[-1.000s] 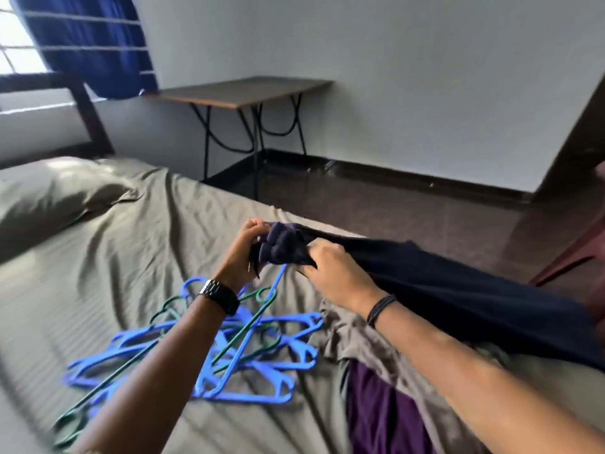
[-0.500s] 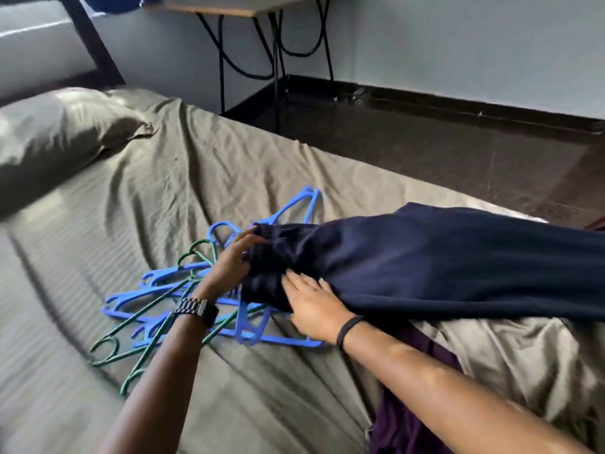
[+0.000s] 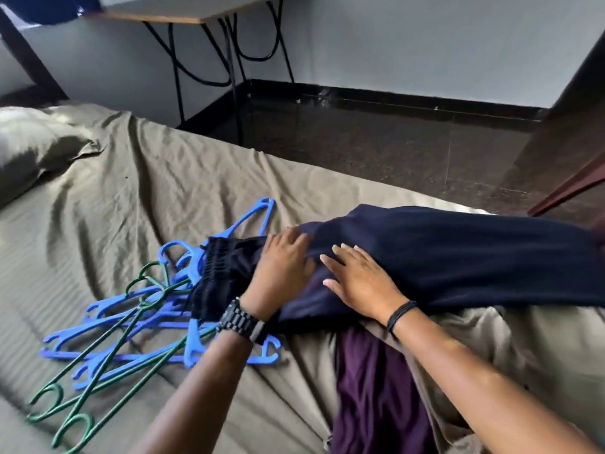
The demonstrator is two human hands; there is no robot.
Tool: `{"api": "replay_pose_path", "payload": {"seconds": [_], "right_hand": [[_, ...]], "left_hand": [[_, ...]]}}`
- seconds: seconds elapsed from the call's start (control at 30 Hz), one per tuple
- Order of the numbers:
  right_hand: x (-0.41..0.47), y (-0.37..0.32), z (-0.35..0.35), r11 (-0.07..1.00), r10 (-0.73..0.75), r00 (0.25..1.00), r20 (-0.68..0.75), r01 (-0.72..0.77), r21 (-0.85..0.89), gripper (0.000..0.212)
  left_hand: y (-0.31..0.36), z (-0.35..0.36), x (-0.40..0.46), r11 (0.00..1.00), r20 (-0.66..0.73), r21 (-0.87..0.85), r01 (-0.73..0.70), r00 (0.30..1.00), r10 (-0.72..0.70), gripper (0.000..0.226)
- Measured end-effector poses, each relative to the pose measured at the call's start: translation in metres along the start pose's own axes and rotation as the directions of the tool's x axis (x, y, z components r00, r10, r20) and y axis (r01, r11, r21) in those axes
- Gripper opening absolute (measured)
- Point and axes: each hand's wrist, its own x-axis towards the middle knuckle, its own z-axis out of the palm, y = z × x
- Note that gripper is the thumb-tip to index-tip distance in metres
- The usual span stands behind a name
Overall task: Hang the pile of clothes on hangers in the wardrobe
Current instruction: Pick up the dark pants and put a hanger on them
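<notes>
Purple garment (image 3: 376, 388) bunched nearest on the olive bedsheet (image 3: 137, 178), left hand (image 3: 281, 270) and right hand (image 3: 360, 283) side by side, fingers flat, pressing the navy garment (image 3: 458, 257), waistband over the blue and green hangers (image 3: 131, 322), pillow (image 3: 29, 142) beyond, metal-legged table (image 3: 157, 18) farthest.

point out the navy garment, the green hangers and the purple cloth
navy garment (image 3: 458, 257), head view, on its broad flat middle
green hangers (image 3: 98, 365), head view, on a thin green arm
purple cloth (image 3: 373, 398), head view, on its folds
</notes>
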Motion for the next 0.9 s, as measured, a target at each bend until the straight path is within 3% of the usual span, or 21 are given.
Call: {"api": "replay_pose_path", "payload": {"seconds": [0.1,0.17,0.23,0.27,0.37,0.47,0.5,0.53,0.6,0.63,0.67,0.73,0.8,0.9], "right_hand": [[-0.021,0.038,-0.013,0.986,0.044,0.999,0.009,-0.042,-0.160,0.043],[-0.043,0.066,-0.022,0.980,0.099,0.995,0.026,-0.093,-0.176,0.054],[-0.065,0.095,-0.026,0.966,0.232,0.969,0.083,-0.219,-0.137,0.067],[-0.081,0.117,-0.026,0.942,0.324,0.942,0.083,-0.314,-0.121,0.073],[-0.128,0.184,-0.020,0.818,0.572,0.818,0.062,-0.564,-0.115,0.057],[-0.175,0.234,-0.018,0.712,0.702,0.710,0.045,-0.700,-0.064,0.054],[-0.189,0.246,-0.019,0.674,0.739,0.673,-0.031,-0.739,0.013,0.051],[-0.200,0.256,-0.020,0.613,0.789,0.602,-0.121,-0.782,0.110,0.045],[-0.212,0.269,-0.023,0.354,0.935,0.319,-0.154,-0.846,0.398,0.028],[-0.216,0.275,-0.025,0.173,0.982,0.187,-0.029,-0.825,0.539,0.027],[-0.219,0.279,-0.026,-0.012,0.980,0.121,0.161,-0.763,0.646,0.031],[-0.223,0.285,-0.026,-0.324,0.889,0.125,0.440,-0.508,0.798,0.034],[-0.225,0.287,-0.028,-0.421,0.828,0.202,0.523,-0.392,0.818,0.038],[-0.217,0.282,-0.030,-0.510,0.722,0.326,0.611,-0.347,0.787,0.037]], "left_hand": [[0.069,0.028,0.023,0.989,0.037,-0.133,-0.070,0.996,0.075,0.060],[0.114,0.042,0.039,0.974,0.056,-0.193,-0.122,0.989,0.135,0.068],[0.146,0.053,0.052,0.959,0.047,-0.231,-0.163,0.983,0.179,0.061],[0.164,0.061,0.061,0.951,0.051,-0.252,-0.181,0.978,0.200,0.056],[0.213,0.078,0.081,0.929,0.093,-0.271,-0.251,0.954,0.285,0.058],[0.256,0.098,0.098,0.908,0.165,-0.253,-0.334,0.910,0.381,0.056],[0.272,0.107,0.104,0.906,0.196,-0.235,-0.353,0.895,0.400,0.055],[0.285,0.115,0.110,0.905,0.228,-0.205,-0.372,0.881,0.414,0.055],[0.304,0.132,0.123,0.908,0.304,-0.143,-0.393,0.856,0.419,0.057],[0.311,0.139,0.129,0.911,0.333,-0.114,-0.396,0.849,0.410,0.058],[0.317,0.148,0.135,0.911,0.347,-0.074,-0.406,0.846,0.405,0.059],[0.321,0.162,0.142,0.903,0.324,-0.011,-0.430,0.853,0.410,0.059],[0.320,0.172,0.144,0.903,0.281,-0.012,-0.430,0.865,0.416,0.061],[0.313,0.179,0.140,0.892,0.216,-0.065,-0.448,0.866,0.451,0.078]]}}
